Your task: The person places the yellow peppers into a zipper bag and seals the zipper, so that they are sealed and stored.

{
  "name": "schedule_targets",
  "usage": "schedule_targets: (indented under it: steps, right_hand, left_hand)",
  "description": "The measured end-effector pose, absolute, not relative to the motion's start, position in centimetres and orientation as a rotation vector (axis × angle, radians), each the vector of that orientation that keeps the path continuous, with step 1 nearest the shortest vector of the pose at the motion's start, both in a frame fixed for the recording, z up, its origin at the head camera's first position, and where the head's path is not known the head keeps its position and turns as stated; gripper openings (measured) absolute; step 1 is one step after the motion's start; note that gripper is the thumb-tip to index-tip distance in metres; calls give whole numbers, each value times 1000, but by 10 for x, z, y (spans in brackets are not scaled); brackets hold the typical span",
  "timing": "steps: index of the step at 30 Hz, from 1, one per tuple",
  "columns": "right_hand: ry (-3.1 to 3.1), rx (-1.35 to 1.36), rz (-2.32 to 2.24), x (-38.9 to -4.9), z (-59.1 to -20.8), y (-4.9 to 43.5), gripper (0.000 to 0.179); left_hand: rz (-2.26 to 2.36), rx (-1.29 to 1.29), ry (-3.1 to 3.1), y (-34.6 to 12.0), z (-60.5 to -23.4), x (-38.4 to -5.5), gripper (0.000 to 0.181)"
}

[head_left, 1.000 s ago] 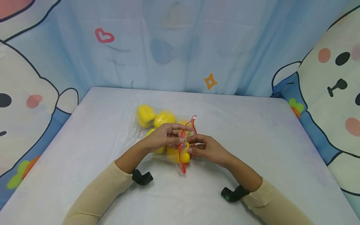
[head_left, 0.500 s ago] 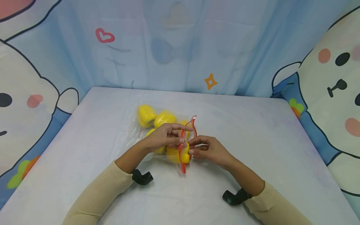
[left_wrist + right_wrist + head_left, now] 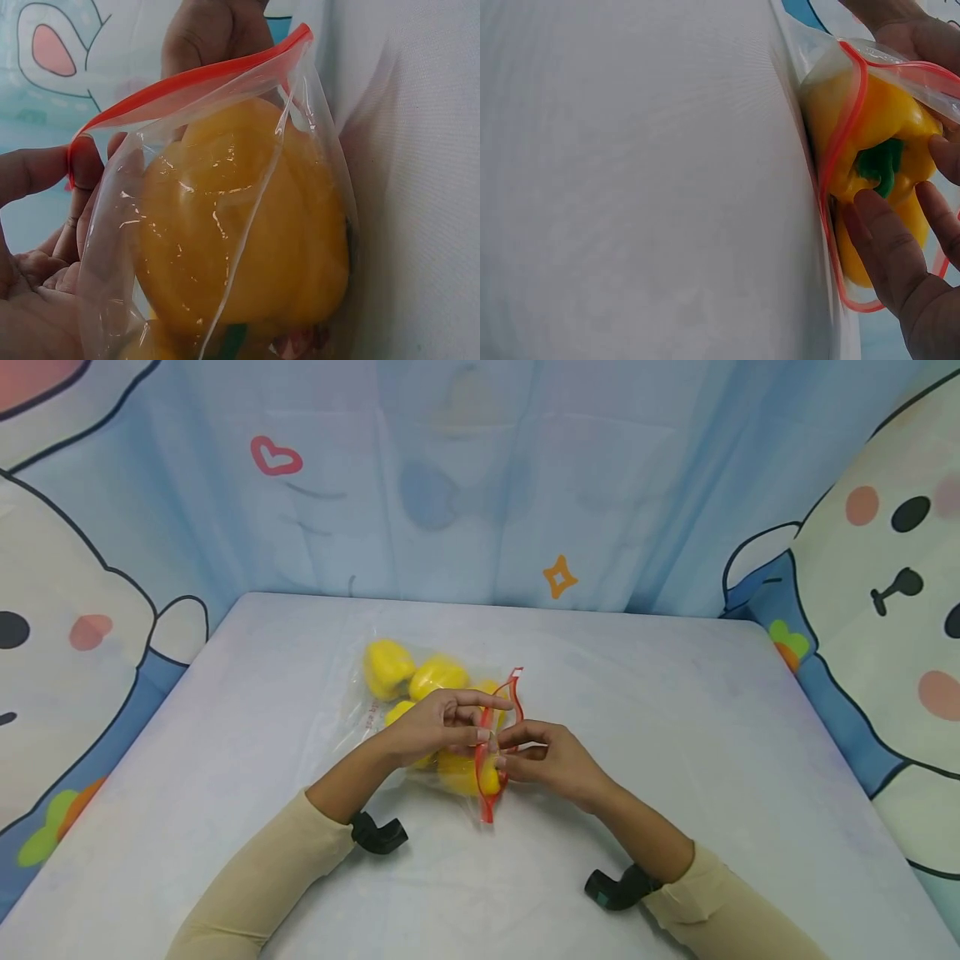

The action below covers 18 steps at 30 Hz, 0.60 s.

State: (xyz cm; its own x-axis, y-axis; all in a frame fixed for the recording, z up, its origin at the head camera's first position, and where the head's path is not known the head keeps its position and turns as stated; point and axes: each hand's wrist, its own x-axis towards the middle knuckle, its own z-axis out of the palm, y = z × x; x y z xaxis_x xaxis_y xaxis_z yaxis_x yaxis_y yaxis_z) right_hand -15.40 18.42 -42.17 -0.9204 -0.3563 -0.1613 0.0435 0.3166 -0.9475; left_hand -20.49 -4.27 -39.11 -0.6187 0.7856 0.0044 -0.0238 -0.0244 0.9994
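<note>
A clear zip bag [image 3: 347,714] with a red zip edge [image 3: 202,75] lies on its side, its mouth facing right. Several yellow bell peppers [image 3: 388,670] fill it. My left hand [image 3: 438,720] reaches over the bag and pinches the upper lip of its mouth between thumb and finger, keeping it raised. Just inside the mouth is one yellow bell pepper [image 3: 877,112], its green stem [image 3: 881,165] turned outward. Against the stem end of that pepper rest the fingertips of my right hand [image 3: 558,762], the fingers spread and only slightly bent.
A white cloth covers the table [image 3: 712,718]. Behind it hangs a light blue curtain [image 3: 480,485] printed with cartoon animals. Black wrist mounts [image 3: 381,833] sit at both sleeves.
The front bell pepper has slid left, deeper into the bag's mouth, with my right hand following it after a slight move right. My left hand has held its place.
</note>
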Motion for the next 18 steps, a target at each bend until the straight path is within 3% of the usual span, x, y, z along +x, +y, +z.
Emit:
schedule_targets:
  steps: [18]
  right_hand:
    - [2235, -209, -1684, -159, -425, 192, 30]
  left_hand:
    - [1694, 773, 1677, -43, -390, -205, 44]
